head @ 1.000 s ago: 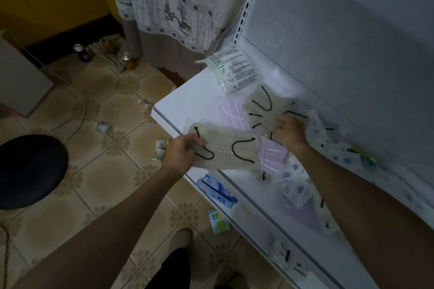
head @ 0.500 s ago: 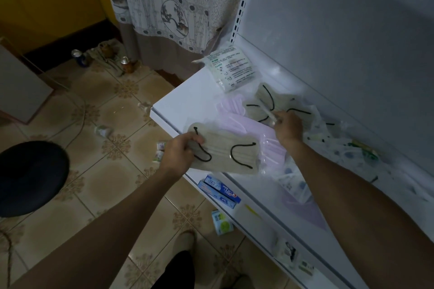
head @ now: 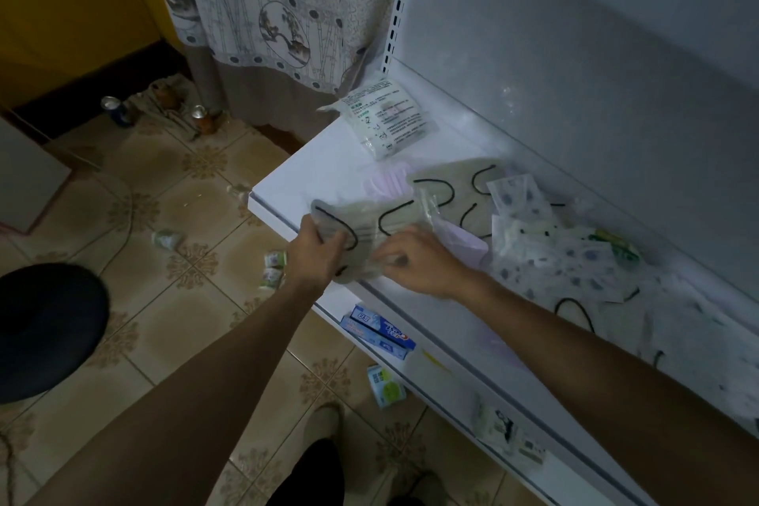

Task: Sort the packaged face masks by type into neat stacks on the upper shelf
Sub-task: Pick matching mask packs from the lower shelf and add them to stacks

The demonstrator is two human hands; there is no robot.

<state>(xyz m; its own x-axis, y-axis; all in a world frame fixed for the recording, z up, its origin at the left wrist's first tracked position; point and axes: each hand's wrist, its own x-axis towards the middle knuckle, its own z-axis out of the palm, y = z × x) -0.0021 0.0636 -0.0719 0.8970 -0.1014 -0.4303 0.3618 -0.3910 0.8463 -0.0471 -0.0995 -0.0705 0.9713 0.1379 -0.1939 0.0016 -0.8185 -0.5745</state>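
White upper shelf (head: pixel 295 173) is carrying loose mask packets. Beige mask packet (head: pixel 386 224) is hanging over the shelf's front edge. Left hand (head: pixel 316 255) is gripping its left end, fingers curled. Right hand (head: pixel 419 265), blurred, is pinching its right side. White printed packet (head: pixel 386 115) is lying at the shelf's back left corner.

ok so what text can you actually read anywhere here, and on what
"Crest", probably: blue toothpaste box below the shelf edge.
White printed pack on the shelf: print too small to read.
Green-white packet lower down: blurred.
Nothing else legible.
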